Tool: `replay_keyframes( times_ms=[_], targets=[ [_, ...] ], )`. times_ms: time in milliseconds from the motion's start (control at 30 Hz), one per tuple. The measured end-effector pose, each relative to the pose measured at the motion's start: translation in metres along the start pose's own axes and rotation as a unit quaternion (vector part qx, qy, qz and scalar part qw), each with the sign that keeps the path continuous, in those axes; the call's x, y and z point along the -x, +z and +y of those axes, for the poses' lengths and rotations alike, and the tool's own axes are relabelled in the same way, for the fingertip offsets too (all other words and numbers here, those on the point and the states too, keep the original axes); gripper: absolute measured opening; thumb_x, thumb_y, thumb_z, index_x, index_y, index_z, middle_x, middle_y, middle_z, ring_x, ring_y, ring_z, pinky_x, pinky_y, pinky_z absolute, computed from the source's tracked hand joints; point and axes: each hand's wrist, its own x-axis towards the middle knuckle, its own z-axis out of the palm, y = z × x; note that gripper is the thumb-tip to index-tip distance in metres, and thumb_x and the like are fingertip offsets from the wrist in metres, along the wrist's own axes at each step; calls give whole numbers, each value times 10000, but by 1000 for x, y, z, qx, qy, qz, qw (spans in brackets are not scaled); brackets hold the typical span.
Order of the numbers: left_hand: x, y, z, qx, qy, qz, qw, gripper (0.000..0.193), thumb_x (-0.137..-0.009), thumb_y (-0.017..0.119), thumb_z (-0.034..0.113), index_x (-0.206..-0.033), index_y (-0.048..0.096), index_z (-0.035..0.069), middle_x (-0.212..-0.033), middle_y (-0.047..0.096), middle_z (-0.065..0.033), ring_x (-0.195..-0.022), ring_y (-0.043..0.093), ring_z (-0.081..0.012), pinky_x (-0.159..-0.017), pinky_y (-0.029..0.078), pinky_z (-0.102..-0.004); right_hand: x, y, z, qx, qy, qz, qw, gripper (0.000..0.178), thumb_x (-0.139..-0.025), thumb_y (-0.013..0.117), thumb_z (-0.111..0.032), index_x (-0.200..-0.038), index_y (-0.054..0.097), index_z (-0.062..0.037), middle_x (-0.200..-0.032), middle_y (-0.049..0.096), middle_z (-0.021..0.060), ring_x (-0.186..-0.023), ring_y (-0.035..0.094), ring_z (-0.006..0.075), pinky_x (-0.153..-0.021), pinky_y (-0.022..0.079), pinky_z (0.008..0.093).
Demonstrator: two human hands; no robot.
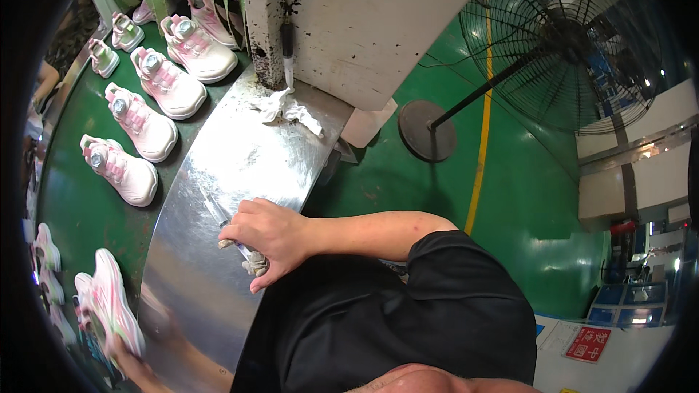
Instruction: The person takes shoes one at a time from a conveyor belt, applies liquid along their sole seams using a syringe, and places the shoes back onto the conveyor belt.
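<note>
Down on the curved steel bench, a thin brush or pen-like tool lies slanting under the right hand, its clear upper end poking out past the knuckles toward the upper left. The right hand's fingers are curled over the tool and press a grey, crumpled rag against the metal just below it, so the hand is grasping both together; the thumb points down toward the person's black shirt. The right forearm runs in from the right across the bench's edge.

At the lower left, the left hand is blurred, and it grips a pink-and-white sneaker by its lower end, the shoe standing up on the green belt beside the bench. How tightly those fingers close I cannot tell beyond that they hold the shoe.

Further up the belt, more pink-and-white sneakers sit in a row, each with a round dial on the tongue, well apart from the hands. A white crumpled cloth lies at the far end of the bench, touching the foot of a stained white machine housing. To the right, a black pedestal fan stands on the green floor, near a yellow painted line.
</note>
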Motion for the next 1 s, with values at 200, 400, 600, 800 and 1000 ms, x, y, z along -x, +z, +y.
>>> replay_keyframes(
  times_ms=[200, 400, 600, 800, 1000],
  targets=[
    [129, 68, -52, -150, 163, 11, 975, 691, -819, 601, 323, -1359, 320, -4, -1376, 384, -143, -1243, 400, -272, -1036, 317, -362, -3, -3, 2, -11, 26, -18, 999, 770, -569, 789, -482, -1145, 482, -73, -930, 533, 65, -835, 474, 257, -751, 392, 368],
    [153, 79, -29, -107, 265, -80, 955, 774, -768, 601, 281, -1381, 226, -6, -1400, 318, -143, -1300, 322, -255, -1064, 269, -364, -10, -8, 2, -108, 103, -64, 987, 795, -627, 797, -443, -1214, 457, -30, -1072, 503, 137, -940, 489, 280, -841, 410, 369],
    [18, 90, -33, -186, 235, -69, 951, 289, -896, 504, 137, -1135, 530, -22, -1034, 576, -69, -888, 559, -127, -768, 451, -225, 18, -44, 8, -248, 268, 19, 931, 915, -680, 769, -379, -1373, 292, -18, -1103, 496, 87, -951, 498, 171, -833, 425, 303],
    [-3, 102, -10, -359, 111, -53, 925, 408, -903, 542, 384, -780, 586, -2, -722, 562, 3, -682, 490, -88, -627, 418, -250, 16, -46, 2, -227, 248, -28, 941, 732, -753, 630, -294, -1348, 334, 13, -962, 526, 50, -823, 517, 120, -756, 442, 254],
    [33, 160, 7, 45, 72, -130, 988, 518, -808, 680, 251, -1128, 399, -44, -1026, 543, -119, -900, 566, -154, -809, 485, -291, 17, -45, -13, -185, 326, 13, 927, 1038, -671, 659, -665, -1356, 321, 39, -1107, 491, 54, -923, 508, 139, -827, 419, 277]
  ],
)
